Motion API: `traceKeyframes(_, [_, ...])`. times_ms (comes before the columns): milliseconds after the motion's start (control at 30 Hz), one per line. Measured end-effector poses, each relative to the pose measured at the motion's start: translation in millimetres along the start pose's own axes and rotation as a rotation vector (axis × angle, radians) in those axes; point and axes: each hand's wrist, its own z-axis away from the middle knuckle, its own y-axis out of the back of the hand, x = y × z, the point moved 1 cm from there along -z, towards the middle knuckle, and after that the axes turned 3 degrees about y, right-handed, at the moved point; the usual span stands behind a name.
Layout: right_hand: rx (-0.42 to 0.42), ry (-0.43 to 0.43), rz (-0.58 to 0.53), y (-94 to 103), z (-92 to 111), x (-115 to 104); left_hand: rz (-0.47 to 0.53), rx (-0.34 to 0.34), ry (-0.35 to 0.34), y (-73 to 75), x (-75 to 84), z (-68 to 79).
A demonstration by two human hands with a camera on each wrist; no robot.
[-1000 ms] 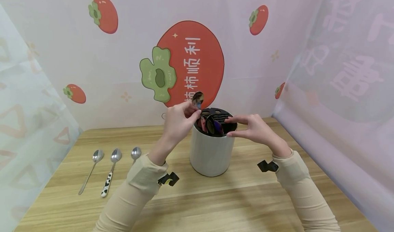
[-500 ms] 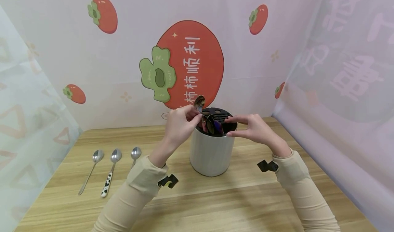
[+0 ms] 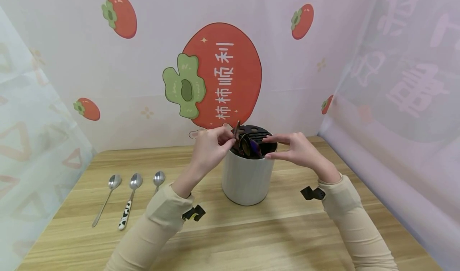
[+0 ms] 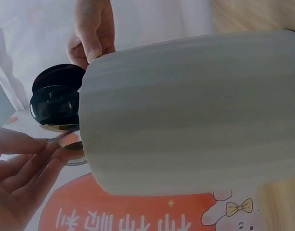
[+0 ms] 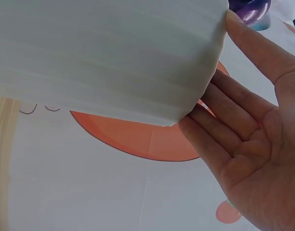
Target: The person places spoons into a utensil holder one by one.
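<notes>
A white cylindrical utensil holder (image 3: 247, 183) with a black slotted insert (image 3: 256, 129) stands upright on the wooden table. At its left rim, my left hand (image 3: 212, 143) pinches a spoon (image 3: 237, 128) between thumb and fingers, its bowl edge-on and upward; its lower part is hidden. Beside it, spoon bowls, one dark (image 3: 246, 146) and one purple (image 3: 255, 147), stick up from the holder. My right hand (image 3: 296, 151) holds the holder's right rim, thumb at the front and fingers at the far side. In the right wrist view the thumb (image 5: 255, 41) touches the rim near the purple bowl.
Left of the holder lie a plain metal spoon (image 3: 114, 182), a spoon with a cow-patterned handle (image 3: 124, 217) and another spoon (image 3: 159, 178) partly behind my left sleeve. A printed cloth backdrop (image 3: 151, 71) rises behind the table and along both sides.
My left hand has moved slightly down and right with the spoon, whose bowl has turned edge-on and sunk nearer the holder's top. The right hand has stayed in place.
</notes>
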Motion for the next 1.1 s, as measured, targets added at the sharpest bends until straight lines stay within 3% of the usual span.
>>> traceKeyframes(200, [0.002, 0.008, 0.011, 0.4, -1, 0, 0.016, 0.058, -0.021, 9.5, -9.7, 3.8])
traceKeyframes(467, [0.001, 0.000, 0.011, 0.5, 1, 0, 0.033, 0.110, 0.040, 19.4, -31.0, 11.5])
traceKeyframes(1100, [0.012, 0.024, -0.001, -0.8, 1, 0, -0.105, 0.147, 0.125, 29.2, -84.9, 35.3])
